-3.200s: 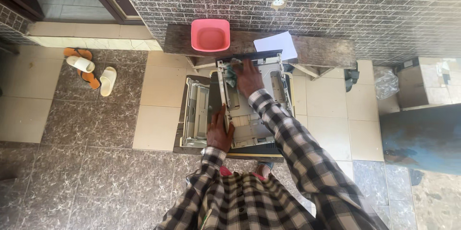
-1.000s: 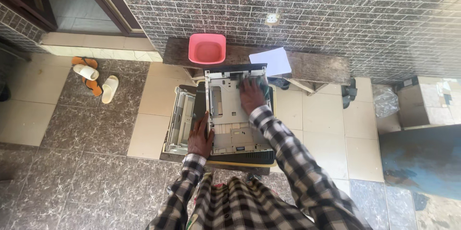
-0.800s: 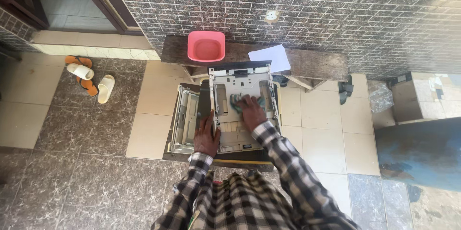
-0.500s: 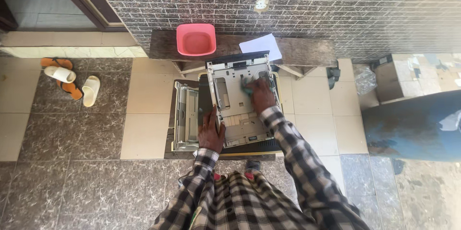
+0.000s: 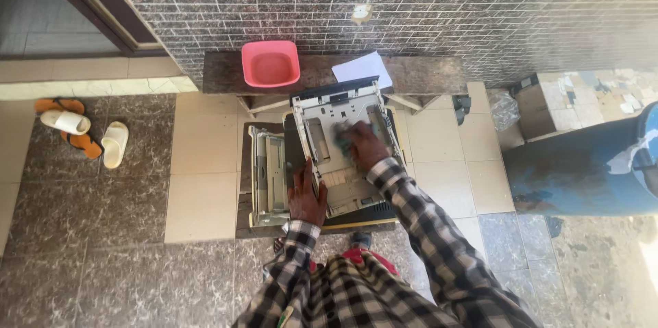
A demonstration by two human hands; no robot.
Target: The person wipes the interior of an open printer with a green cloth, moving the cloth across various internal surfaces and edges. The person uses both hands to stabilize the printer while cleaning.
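I am watching the right hand pressing a greenish cloth onto the floor of a pale plastic paper tray, fingers curled down over the cloth and gripping it against the plastic. The tray is lying on a dark board on the tiled floor, just in front of a low wooden tabletop. The left hand is lying flat and spread on the tray's near left edge, gripping nothing, only bracing. To do this wiping well, I am judging that the bracing hand should be keeping its weight on that rim so the tray is not sliding, while the cloth is travelling in overlapping strokes from the far wall towards the body, getting into the corners beside the raised guides rather than skating over them. Light pressure seems wise, since the guides look thin. Counting now: I am seeing 1 tray under the hands, 1 second grey tray part lying just beside it on the left, 1 cloth, 1 pink basin and 1 white paper sheet on the tabletop, 1 blue drum at the right, and 4 slippers by the doorway, 2 white and 2 orange.
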